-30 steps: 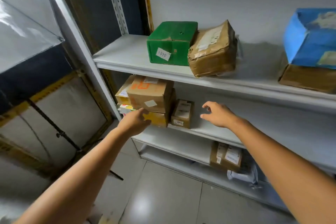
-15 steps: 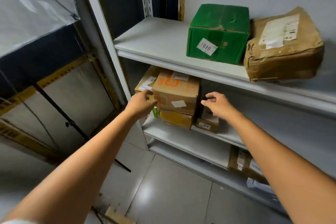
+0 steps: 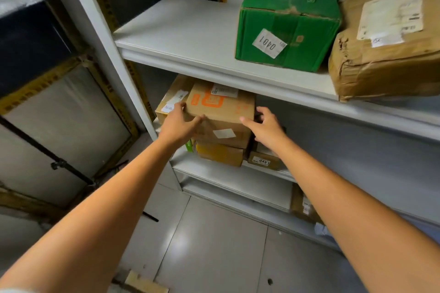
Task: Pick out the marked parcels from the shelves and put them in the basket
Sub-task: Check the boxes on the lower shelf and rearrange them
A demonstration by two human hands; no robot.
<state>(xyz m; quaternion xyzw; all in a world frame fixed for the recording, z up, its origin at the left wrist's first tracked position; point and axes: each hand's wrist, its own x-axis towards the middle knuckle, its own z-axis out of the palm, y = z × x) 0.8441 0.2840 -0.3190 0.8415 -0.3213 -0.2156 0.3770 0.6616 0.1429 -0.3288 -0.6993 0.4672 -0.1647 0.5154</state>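
Note:
A brown cardboard box with orange print (image 3: 221,112) tops a stack on the middle shelf. My left hand (image 3: 179,123) grips its left front corner, thumb on the front face. My right hand (image 3: 264,125) clasps its right side, fingers behind the edge. Under it lies a yellowish box (image 3: 220,153), and another brown box (image 3: 171,100) stands behind on the left. A small box labelled 0461 (image 3: 263,160) sits to the right of the stack. On the upper shelf stand a green box labelled 0401 (image 3: 288,24) and a taped brown parcel (image 3: 385,47). No basket is in view.
The white shelf post (image 3: 95,31) rises left of the stack. The upper shelf board (image 3: 185,38) overhangs the boxes closely. More parcels (image 3: 303,206) lie on the bottom shelf. A black stand (image 3: 57,164) leans at the left over grey floor tiles (image 3: 214,245).
Both hands have reached forward and closed onto the sides of the orange-printed box. The view has moved closer and turned left, dropping the blue box out of sight.

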